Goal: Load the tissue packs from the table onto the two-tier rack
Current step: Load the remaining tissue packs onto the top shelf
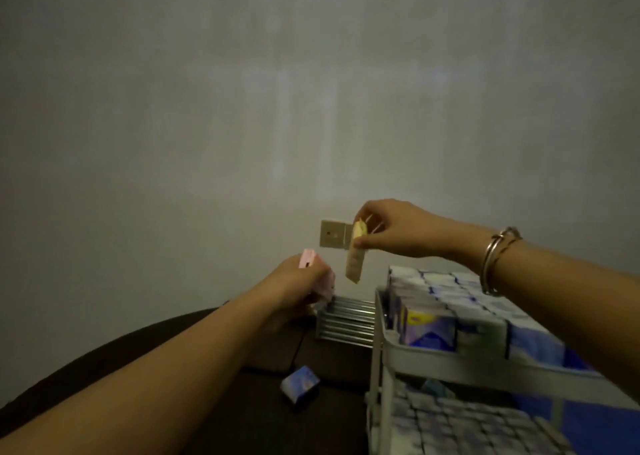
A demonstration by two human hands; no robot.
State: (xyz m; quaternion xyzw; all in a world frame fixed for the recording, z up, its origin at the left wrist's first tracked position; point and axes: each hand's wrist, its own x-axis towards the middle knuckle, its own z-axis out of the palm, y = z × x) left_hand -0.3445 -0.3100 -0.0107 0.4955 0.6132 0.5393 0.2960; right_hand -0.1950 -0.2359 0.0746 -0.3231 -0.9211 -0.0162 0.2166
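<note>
My right hand point(391, 228) pinches a yellow tissue pack point(356, 259) by its top, so that it hangs upright in the air left of the rack's upper tier. My left hand point(294, 283) grips a pink tissue pack point(317, 269) lower and to the left. The white two-tier rack point(379, 344) stands at the right; blue-and-white tissue packs point(450, 312) fill its upper tier and more packs point(460, 423) lie on the lower tier. One blue tissue pack point(300, 388) lies on the dark table point(249, 416) left of the rack.
A ribbed metal holder point(346, 321) sits on the table behind the rack's left corner, just under my left hand. A wall socket plate point(332, 234) is on the plain wall behind. The table's curved edge runs at the lower left.
</note>
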